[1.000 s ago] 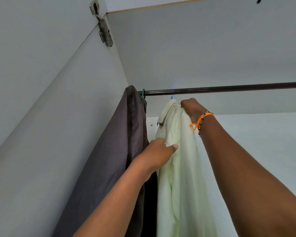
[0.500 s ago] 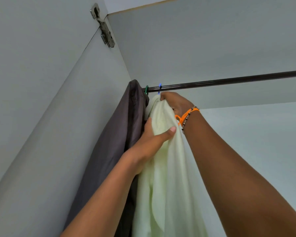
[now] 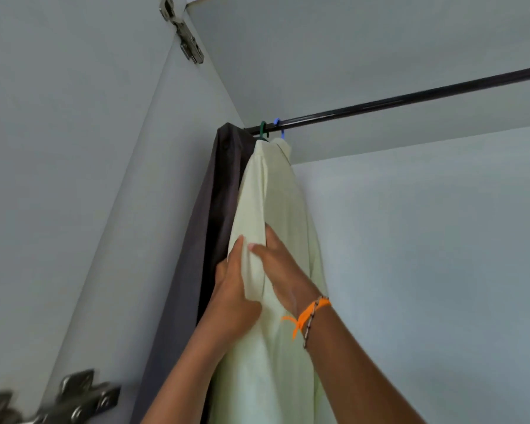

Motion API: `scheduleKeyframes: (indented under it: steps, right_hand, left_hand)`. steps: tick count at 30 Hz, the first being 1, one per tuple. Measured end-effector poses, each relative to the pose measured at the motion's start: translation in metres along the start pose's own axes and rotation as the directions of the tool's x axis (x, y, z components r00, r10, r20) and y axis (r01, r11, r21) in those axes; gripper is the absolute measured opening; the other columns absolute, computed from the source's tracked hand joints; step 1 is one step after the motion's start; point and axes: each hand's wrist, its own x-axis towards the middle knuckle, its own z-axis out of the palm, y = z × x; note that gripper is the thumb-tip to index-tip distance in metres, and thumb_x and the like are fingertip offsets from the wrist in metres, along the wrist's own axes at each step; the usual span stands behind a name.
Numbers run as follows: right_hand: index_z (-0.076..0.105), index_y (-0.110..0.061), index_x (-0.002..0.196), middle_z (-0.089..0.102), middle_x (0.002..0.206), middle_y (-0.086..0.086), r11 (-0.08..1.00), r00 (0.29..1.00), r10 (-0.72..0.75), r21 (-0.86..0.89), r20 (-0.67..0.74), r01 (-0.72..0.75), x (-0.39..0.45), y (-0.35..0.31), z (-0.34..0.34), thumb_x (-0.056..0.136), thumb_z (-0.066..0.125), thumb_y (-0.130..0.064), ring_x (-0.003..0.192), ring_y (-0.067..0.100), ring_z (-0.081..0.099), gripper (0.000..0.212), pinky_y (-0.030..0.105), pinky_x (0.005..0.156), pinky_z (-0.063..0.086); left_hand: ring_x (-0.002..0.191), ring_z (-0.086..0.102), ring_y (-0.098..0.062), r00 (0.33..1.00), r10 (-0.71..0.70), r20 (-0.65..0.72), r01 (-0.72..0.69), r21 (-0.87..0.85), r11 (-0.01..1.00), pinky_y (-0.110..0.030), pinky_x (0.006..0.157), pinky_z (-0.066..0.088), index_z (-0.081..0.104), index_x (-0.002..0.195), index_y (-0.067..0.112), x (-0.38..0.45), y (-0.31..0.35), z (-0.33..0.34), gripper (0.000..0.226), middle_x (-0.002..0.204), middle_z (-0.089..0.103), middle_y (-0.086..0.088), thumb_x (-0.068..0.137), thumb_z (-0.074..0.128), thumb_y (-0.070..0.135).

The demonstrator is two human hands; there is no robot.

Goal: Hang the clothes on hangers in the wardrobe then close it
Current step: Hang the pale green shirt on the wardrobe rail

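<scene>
Both hands sit mid-frame, slightly left of centre, on the front of the pale yellow-green cotton shirt (image 3: pixel 276 209). The left hand (image 3: pixel 233 289) grips a fold of the shirt's front edge, thumb over the cloth and fingers tucked behind it, likely to hold the panel taut. The right hand (image 3: pixel 283 270) lies flatter against the fabric just beside it, thumb touching the same fold, fingers mostly hidden behind the cloth, so whether it pinches or only presses I cannot tell; it looks like smoothing or straightening the placket so the shirt drapes square. An orange string bracelet with a beaded strand (image 3: pixel 309 315) sits on the right wrist. The shirt hangs from a blue plastic hanger hook (image 3: pixel 278 125) over the dark metal wardrobe rail (image 3: pixel 410 101), which runs from upper centre out to the right edge. Pressed against the shirt's left side is a dark grey garment (image 3: pixel 218 191) on a green plastic hanger hook (image 3: pixel 263 130), pushed to the rail's end against the white wardrobe side panel (image 3: pixel 129 224), probably to leave rail space free at right. A silver door hinge (image 3: pixel 185 35) is at the upper left, and another blurred hinge (image 3: pixel 74 399) is at the lower left, so the door is open. Judgement: the shirt is hung, tidying is in hand, and closing remains.
</scene>
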Motion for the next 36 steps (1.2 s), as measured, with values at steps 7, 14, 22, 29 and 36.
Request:
scheduleKeyframes:
  steps: [7,14,22,29,36]
  right_hand:
    - [0.018,-0.043,0.146,0.025,0.141,-0.027,0.980,0.985,0.147,-0.149,0.092,-0.132,-0.122,0.013,0.008,0.095,0.032,-0.002,0.127,-0.009,0.026,0.067,0.015,0.105,0.025]
    - [0.041,-0.029,0.141,0.038,0.144,-0.010,0.958,0.951,0.273,-0.127,0.145,-0.255,-0.259,-0.013,0.025,0.093,0.034,0.002,0.128,0.003,0.037,0.058,0.018,0.108,0.027]
    - [0.062,-0.018,0.122,0.054,0.118,-0.007,0.932,0.924,0.310,0.122,0.223,-0.342,-0.387,-0.093,0.087,0.093,0.044,-0.002,0.116,0.015,0.054,0.038,0.036,0.101,0.045]
    - [0.060,-0.039,0.100,0.059,0.118,-0.003,0.832,0.853,0.316,0.310,0.416,-0.460,-0.488,-0.190,0.179,0.095,0.047,-0.010,0.110,0.019,0.059,0.033,0.040,0.094,0.051]
    - [0.067,-0.021,0.105,0.065,0.104,-0.004,0.631,0.652,0.262,0.385,0.711,-0.673,-0.602,-0.314,0.291,0.096,0.044,-0.009,0.089,0.010,0.061,0.027,0.017,0.071,0.048]
  left_hand:
    - [0.135,0.018,-0.003,0.985,-0.171,-0.012,0.172,0.045,0.984,0.000,0.087,0.025,0.005,0.150,0.036,-0.101,-0.002,0.007,0.100,0.153,0.016,0.004,0.074,0.038,-0.020]
    - [0.112,0.057,-0.020,0.898,-0.438,-0.055,0.438,-0.004,0.899,-0.031,0.087,0.052,0.041,0.138,0.028,-0.222,0.036,-0.006,0.079,0.129,0.055,-0.005,0.073,0.040,-0.017]
    - [0.097,0.060,-0.017,0.732,-0.595,-0.332,0.578,-0.161,0.800,-0.034,0.089,0.050,0.057,0.116,0.019,-0.350,0.161,-0.060,0.036,0.107,0.058,-0.003,0.093,0.045,-0.005]
    - [0.105,0.060,-0.023,0.559,-0.645,-0.521,0.676,-0.164,0.718,-0.038,0.093,0.049,0.063,0.104,0.017,-0.473,0.251,-0.152,0.026,0.109,0.060,-0.011,0.096,0.044,0.001]
    - [0.094,0.062,-0.021,0.263,-0.582,-0.769,0.743,-0.224,0.631,-0.026,0.078,0.048,0.064,0.098,0.018,-0.625,0.354,-0.273,0.019,0.098,0.063,-0.008,0.095,0.049,0.006]
